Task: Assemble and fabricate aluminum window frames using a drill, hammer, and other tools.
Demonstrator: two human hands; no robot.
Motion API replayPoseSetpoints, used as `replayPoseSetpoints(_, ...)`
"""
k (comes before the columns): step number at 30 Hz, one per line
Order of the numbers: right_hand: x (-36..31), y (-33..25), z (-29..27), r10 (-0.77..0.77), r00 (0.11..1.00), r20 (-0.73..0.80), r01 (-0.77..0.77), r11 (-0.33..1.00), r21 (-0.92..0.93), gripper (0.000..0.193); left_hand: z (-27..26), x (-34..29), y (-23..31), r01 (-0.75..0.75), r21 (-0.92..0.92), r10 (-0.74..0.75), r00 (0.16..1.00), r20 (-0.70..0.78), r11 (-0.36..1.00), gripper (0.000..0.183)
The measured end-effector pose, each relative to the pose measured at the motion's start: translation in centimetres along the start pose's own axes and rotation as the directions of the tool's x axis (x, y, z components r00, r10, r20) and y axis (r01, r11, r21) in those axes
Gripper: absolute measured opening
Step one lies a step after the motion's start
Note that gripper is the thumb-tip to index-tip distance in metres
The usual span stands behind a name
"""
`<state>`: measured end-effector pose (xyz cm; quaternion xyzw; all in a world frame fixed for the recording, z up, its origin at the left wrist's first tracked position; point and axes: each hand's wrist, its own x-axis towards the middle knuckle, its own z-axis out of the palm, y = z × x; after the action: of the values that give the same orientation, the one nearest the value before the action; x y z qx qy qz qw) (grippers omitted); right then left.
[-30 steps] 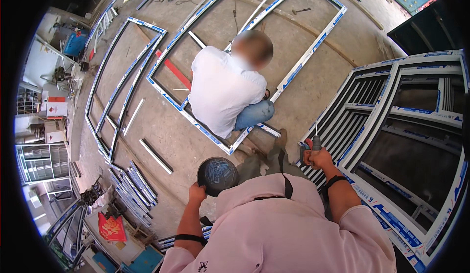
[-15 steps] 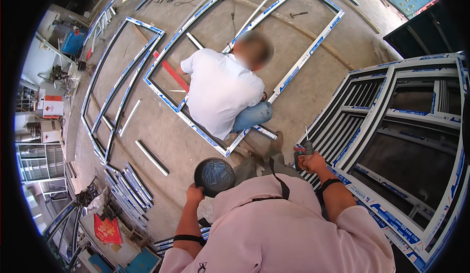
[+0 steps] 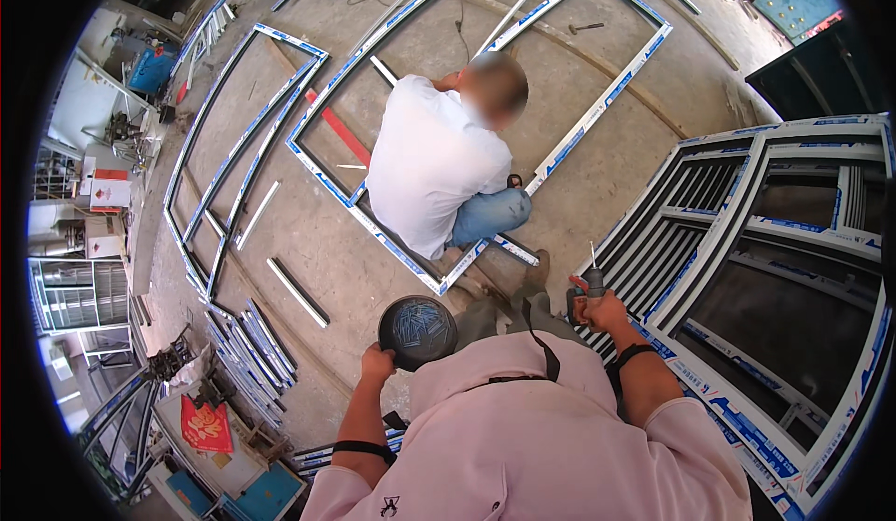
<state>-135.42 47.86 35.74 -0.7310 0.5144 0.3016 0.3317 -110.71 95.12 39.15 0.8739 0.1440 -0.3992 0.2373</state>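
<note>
My left hand (image 3: pixel 378 362) is closed on the rim of a round black bowl (image 3: pixel 448 344) in front of my waist. A heap of long screws (image 3: pixel 416 323) lies inside the bowl. On the other side, my right hand (image 3: pixel 607 312) is wrapped round the grip of a cordless drill (image 3: pixel 590 284), whose thin bit points away from me. Ahead of me a co-worker in a white shirt (image 3: pixel 434 166) crouches over a large window frame (image 3: pixel 378 233) laid flat on the concrete floor.
Another long frame (image 3: pixel 247 129) lies at the left, with loose profile strips (image 3: pixel 297 292) nearby. Stacked window frames with dark panes (image 3: pixel 747 334) lean at my right. A hammer (image 3: pixel 586 27) and wooden battens (image 3: pixel 635 97) rest on the floor. A cluttered bench (image 3: pixel 219 465) is at lower left.
The floor, frames and co-worker have shifted slightly rightward in view. The co-worker's head and arm have moved a little. Both my hands keep their hold.
</note>
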Motion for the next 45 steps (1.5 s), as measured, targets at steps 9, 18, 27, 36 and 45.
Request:
replayPoseSetpoints(9,0.9,0.5,0.2,-0.012,1.000,0.025,0.016,0.991,-0.136,0.070,0.3,1.0,-1.5,-0.015,0.032,0.015,1.000,-0.004,0.999,0.024)
replayPoseSetpoints(18,1.0,0.7,0.5,-0.029,0.999,0.013,0.030,0.995,-0.094,0.071,0.3,0.1,-0.1,-0.008,0.078,0.008,1.000,0.005,0.997,0.024)
replayPoseSetpoints(27,0.6,0.1,-0.1,-0.042,0.999,0.026,0.043,0.997,-0.059,0.074,0.4,0.9,-1.2,-0.028,0.073,0.029,0.999,-0.014,0.997,0.025)
replayPoseSetpoints(36,1.3,1.4,-0.3,-0.043,0.999,-0.001,0.043,0.996,-0.079,0.075,0.3,-0.4,0.9,-0.038,0.105,0.039,0.999,-0.007,0.994,0.028)
replayPoseSetpoints(45,0.7,-0.1,-0.9,-0.032,0.999,0.022,0.034,0.994,-0.106,0.077,0.6,0.8,-1.4,-0.028,0.130,0.034,0.999,-0.037,0.991,0.026)
